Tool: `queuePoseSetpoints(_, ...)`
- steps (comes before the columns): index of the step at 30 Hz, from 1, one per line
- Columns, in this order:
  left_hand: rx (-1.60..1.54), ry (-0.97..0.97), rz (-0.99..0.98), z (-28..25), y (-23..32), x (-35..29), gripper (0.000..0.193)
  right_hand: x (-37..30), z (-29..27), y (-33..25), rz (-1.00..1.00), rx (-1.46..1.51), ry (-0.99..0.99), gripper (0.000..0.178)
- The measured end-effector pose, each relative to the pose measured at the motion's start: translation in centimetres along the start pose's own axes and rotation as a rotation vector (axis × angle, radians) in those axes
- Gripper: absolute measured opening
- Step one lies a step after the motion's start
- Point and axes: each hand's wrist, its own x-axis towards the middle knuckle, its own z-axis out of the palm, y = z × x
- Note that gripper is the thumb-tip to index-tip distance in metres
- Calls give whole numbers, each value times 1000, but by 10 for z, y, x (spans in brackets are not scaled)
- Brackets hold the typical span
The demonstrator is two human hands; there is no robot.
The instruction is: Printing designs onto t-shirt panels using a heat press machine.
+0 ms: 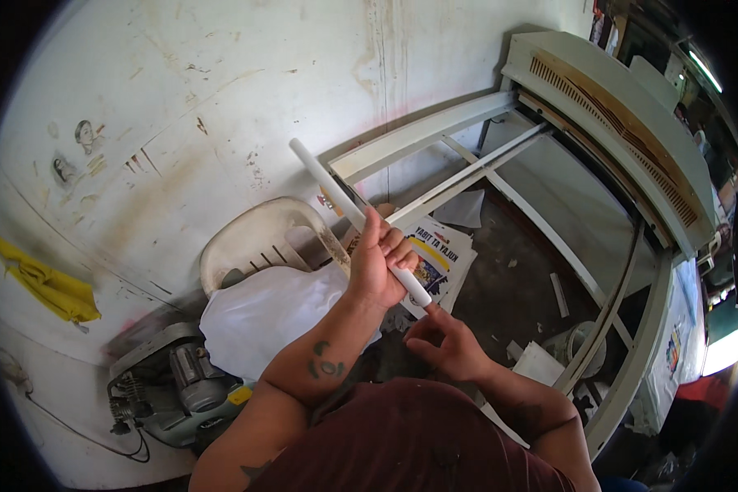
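Gripping one white tube (325,178) is the left hand (377,264); the right hand (451,346), loosely bent, touches one end.

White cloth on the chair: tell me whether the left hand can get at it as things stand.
Probably not for grasping: the left hand is wrapped around the white tube. Otherwise, the white cloth looks largely uncovered on top, though how far below it lies is hard to judge.

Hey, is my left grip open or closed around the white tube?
Closed: the left grip curls around the white tube, which sticks out on both sides.
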Motion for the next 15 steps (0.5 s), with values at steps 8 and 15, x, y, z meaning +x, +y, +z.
queuePoseSetpoints(8,119,278,3,-15,-9,-1,41,11,-6,2,-513,-1309,346,28)
queuePoseSetpoints(15,38,113,-7,-13,-5,4,42,-4,21,-4,81,745,-10,79)
